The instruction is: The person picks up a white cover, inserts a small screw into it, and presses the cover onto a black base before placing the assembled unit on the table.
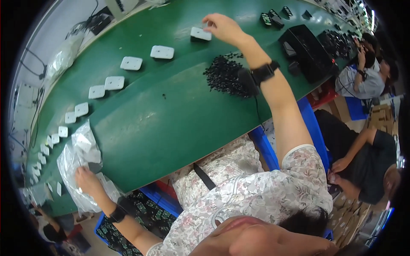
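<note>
Green tabletop (pixel 166 128) underneath, a white rounded-rectangular plastic case (pixel 200 33) lies at nine o'clock from the nearer right hand (pixel 225 30), long axis roughly nine-to-three; whether that hand, or the left hand (pixel 89 182) at a clear plastic bag (pixel 67 166), grips, I cannot tell.

A short-sleeved white fabric top printed with pink and grey flowers (pixel 247 192) has pale-trimmed sleeves. Beside the green worktop's (pixel 162 141) near edge, a flat black strap (pixel 204 176) crosses similar floral cloth (pixel 232 160). Above the bare right hand (pixel 225 29) sits a black wristband (pixel 265 73) with a blocky black device (pixel 248 83); above the bare left hand (pixel 88 181), another black band (pixel 117 214).
</note>
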Action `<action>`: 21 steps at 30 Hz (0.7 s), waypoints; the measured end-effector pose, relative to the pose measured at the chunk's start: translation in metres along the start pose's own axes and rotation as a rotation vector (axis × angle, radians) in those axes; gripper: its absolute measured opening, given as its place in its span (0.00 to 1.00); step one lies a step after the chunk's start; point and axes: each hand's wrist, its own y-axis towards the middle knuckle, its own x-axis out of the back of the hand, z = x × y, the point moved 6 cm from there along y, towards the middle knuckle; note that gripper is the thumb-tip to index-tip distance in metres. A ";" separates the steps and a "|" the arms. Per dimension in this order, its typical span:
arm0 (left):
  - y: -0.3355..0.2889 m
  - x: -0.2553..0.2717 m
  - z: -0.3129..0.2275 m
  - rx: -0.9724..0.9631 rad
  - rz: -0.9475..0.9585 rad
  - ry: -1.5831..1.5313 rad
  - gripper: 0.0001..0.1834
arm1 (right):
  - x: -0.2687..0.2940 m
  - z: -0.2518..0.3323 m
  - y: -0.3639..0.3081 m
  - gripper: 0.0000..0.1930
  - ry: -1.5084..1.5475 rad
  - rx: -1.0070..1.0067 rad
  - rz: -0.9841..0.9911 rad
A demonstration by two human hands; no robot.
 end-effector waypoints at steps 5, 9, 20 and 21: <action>-0.016 0.060 -0.011 0.115 -0.151 -0.221 0.11 | 0.001 0.036 -0.092 0.13 -0.393 0.090 0.132; -0.015 0.081 -0.048 0.201 -0.231 -0.753 0.10 | -0.019 0.025 -0.115 0.09 -0.326 0.076 0.083; 0.026 0.104 -0.272 -0.103 0.337 -1.700 0.19 | -0.014 0.063 -0.100 0.05 -0.282 0.181 -0.096; 0.030 0.102 -0.283 -0.115 0.357 -1.774 0.17 | -0.012 0.075 -0.096 0.05 -0.090 0.187 -0.107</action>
